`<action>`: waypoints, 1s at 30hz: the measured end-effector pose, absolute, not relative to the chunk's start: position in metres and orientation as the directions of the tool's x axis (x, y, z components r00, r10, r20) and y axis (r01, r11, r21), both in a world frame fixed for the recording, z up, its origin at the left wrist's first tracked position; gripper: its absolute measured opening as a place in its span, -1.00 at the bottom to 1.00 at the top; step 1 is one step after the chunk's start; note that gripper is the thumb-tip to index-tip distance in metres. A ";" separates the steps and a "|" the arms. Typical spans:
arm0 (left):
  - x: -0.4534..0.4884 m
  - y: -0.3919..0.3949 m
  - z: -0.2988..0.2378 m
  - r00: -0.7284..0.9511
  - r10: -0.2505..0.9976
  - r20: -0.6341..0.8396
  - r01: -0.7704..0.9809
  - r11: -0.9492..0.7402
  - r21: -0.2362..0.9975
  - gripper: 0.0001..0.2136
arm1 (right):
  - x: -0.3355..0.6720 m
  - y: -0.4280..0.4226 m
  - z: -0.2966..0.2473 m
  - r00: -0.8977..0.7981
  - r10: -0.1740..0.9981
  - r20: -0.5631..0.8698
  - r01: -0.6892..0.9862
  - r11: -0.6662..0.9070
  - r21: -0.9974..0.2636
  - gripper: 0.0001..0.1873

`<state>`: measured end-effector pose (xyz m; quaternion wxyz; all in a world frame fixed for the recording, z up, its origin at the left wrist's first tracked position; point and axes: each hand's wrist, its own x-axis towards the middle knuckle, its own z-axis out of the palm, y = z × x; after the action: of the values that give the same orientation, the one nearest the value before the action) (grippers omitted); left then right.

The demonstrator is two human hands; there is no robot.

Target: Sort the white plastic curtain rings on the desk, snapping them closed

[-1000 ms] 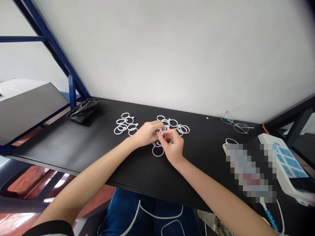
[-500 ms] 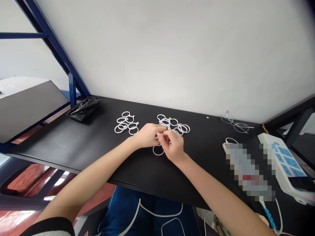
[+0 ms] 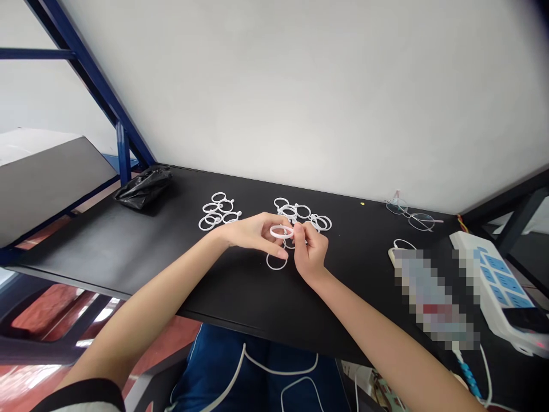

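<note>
A white curtain ring (image 3: 281, 232) is pinched between the thumb and fingers of my right hand (image 3: 311, 252). My left hand (image 3: 257, 234) is curved around the ring's left side, its thumb and fingers spread apart; whether a fingertip touches the ring cannot be made out. Just under my hands another white ring (image 3: 277, 261) lies on the black tabletop (image 3: 257, 292), partly covered by my left thumb. Beyond them is a loose pile of several white rings with small eyelets (image 3: 302, 212). Left of it lies a second group of rings (image 3: 212, 209), near my left wrist.
A crumpled black plastic bag (image 3: 143, 189) lies at the back left. On the right are eyeglasses (image 3: 407, 213), a blurred-out phone-like object (image 3: 433, 297) with a cable, and a white power strip (image 3: 493, 280). A pale wall (image 3: 300, 97) rises behind the table.
My hands have moved slightly apart. My left fingers have opened, and the ring between my hands has come into plain view, held by my right hand.
</note>
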<state>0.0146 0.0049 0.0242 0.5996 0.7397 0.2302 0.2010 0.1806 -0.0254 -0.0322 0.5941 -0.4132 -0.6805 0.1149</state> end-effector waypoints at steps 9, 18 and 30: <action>0.040 -0.009 0.005 0.573 0.810 0.129 -0.025 -0.140 0.990 -0.64 | 0.182 -0.023 -0.036 0.054 0.683 0.728 0.351 0.670 -0.655 -0.63; 0.034 -0.005 0.003 0.610 0.783 0.121 -0.075 -0.095 0.993 -0.69 | 0.182 -0.026 -0.043 -0.043 0.635 0.771 0.368 0.727 -0.579 -0.64; 0.031 -0.008 0.013 0.657 0.739 0.150 -0.045 -0.161 0.986 -0.73 | 0.183 -0.026 -0.042 -0.056 0.597 0.800 0.374 0.756 -0.538 -0.64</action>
<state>0.0308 -0.0078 0.0135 0.5968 0.6873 0.2522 0.3284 0.1831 -0.0263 -0.0423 0.5986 -0.3369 -0.7208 0.0934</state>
